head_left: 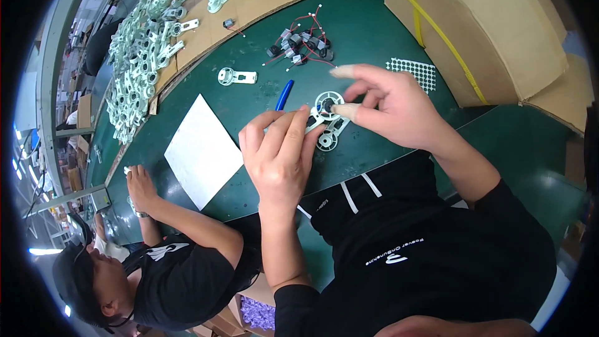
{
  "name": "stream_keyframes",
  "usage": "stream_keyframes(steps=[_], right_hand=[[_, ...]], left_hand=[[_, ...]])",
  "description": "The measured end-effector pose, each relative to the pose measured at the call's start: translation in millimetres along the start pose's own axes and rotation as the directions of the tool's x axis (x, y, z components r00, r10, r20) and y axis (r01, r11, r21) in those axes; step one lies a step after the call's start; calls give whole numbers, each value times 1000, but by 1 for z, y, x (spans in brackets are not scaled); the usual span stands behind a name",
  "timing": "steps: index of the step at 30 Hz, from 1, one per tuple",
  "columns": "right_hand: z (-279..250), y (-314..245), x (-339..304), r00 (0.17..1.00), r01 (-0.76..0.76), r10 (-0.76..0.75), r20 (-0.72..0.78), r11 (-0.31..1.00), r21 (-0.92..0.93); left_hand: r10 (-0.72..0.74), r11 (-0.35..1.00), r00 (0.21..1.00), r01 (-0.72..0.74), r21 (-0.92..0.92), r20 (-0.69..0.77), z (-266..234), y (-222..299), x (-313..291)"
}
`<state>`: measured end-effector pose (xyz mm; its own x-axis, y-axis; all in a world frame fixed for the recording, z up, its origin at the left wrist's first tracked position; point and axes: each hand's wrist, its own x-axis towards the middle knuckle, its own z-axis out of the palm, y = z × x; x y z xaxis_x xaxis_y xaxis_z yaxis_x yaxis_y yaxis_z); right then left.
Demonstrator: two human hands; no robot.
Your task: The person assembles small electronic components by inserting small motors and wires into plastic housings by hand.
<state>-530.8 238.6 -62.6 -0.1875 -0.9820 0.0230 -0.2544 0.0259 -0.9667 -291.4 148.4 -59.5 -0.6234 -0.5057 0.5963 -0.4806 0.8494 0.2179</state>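
Observation:
My left hand (274, 150) is closed on a pale plastic bracket, pinching its arm between thumb and fingers. The bracket's round ring (329, 93) faces up, with a small dark round piece (327, 107) inside it. My right hand (399, 112) comes in from the right, its thumb tip touching the ring's centre. Its index finger stretches out apart from the thumb and the other fingers are partly bent; I see nothing gripped in it. A second pale bracket (326, 142) shows just below, partly covered by the held one. A blue pen (285, 95) lies beyond my left hand.
Small motors with red wires (299, 45) lie in a heap on the green table (262, 31). Nearby are a loose bracket (237, 77), white paper (203, 150) and a dotted sheet (413, 73). Many brackets (140, 68) are piled left; a cardboard box (474, 31) stands right. A co-worker (187, 262) sits left.

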Motion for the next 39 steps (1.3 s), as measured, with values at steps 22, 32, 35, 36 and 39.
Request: stream_keyframes(steps=[22, 32, 35, 36, 39], right_hand=[[29, 14, 23, 986, 157, -167, -9, 941, -301], [31, 13, 10, 981, 187, -193, 32, 879, -439], [21, 16, 6, 954, 235, -287, -86, 895, -379], [16, 14, 5, 950, 220, -288, -118, 889, -402], [8, 16, 1, 960, 196, -261, -99, 884, -424]], left_hand=[[178, 979, 982, -183, 95, 59, 5, 10, -2], [192, 975, 977, -200, 93, 93, -2, 11, 4], [126, 979, 987, -139, 148, 97, -12, -12, 19], [91, 973, 992, -106, 204, 84, -16, -30, 23], [-47, 902, 998, 64, 427, -50, -31, -108, 38]])
